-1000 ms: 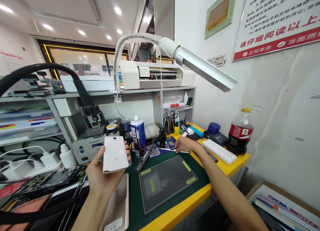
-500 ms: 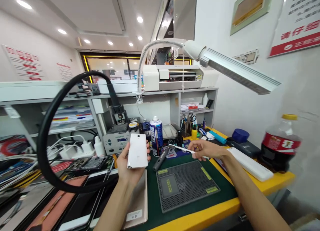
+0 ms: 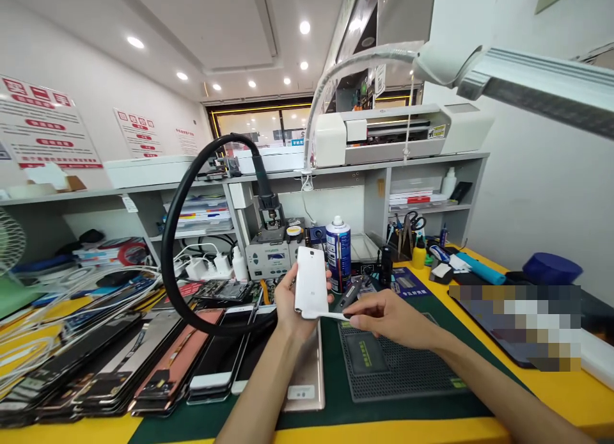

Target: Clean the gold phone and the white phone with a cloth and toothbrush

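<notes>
A white smartphone [image 3: 311, 281], its back facing up, rests upright in my left hand [image 3: 290, 303], whose fingers wrap round its sides. My right hand [image 3: 384, 316] pinches the handle of a slim white toothbrush [image 3: 333, 315]. The brush's head end lies at the phone's lower edge, and its bristles are hard to make out. Under my right hand is a dark grey textured repair mat [image 3: 403, 370]. Below my left wrist lies a gold tablet [image 3: 314, 373]. A dark grey handheld tool [image 3: 352, 293] lies just behind my right fingers.
A blue-and-white spray can [image 3: 339, 255] stands behind the phone. The thick black hose [image 3: 170, 265] of a soldering station [image 3: 273, 260] loops at left, above stacked phone screens [image 3: 163, 361]. A lamp [image 3: 532, 79] hangs over the right side. Scissors [image 3: 411, 226] stand at the back right.
My right hand has brought the toothbrush leftward and down to the phone's lower edge. The view has turned left, so the bench appears shifted right. My left hand still holds the phone.
</notes>
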The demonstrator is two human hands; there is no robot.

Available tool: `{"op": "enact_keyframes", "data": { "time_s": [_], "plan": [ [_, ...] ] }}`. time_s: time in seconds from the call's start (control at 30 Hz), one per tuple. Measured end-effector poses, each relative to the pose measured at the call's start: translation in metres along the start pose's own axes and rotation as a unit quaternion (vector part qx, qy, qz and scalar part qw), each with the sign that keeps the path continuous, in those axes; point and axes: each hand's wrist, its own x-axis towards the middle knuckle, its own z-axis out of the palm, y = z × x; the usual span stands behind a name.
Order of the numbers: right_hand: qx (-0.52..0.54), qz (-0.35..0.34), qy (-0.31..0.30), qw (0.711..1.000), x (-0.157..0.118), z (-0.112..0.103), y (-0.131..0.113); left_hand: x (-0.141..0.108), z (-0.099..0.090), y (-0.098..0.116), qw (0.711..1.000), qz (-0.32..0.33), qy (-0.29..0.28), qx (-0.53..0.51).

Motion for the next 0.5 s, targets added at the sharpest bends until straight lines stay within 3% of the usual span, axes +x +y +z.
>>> {"op": "enact_keyframes", "data": {
  "time_s": [0.13, 0.5],
  "plan": [
    [0.003, -0.002, 0.038, 0.999, -0.001, 0.0078, 0.0046, 0.0006, 0.0024, -0.0032, 1.0, -0.008, 0.003, 0.007],
    [-0.08, -0.016, 0.066, 0.995, -0.003, 0.0062, 0.0027, 0.0023, 0.0012, -0.0077, 0.999, 0.019, 0.035, 0.018]
  ]
}}
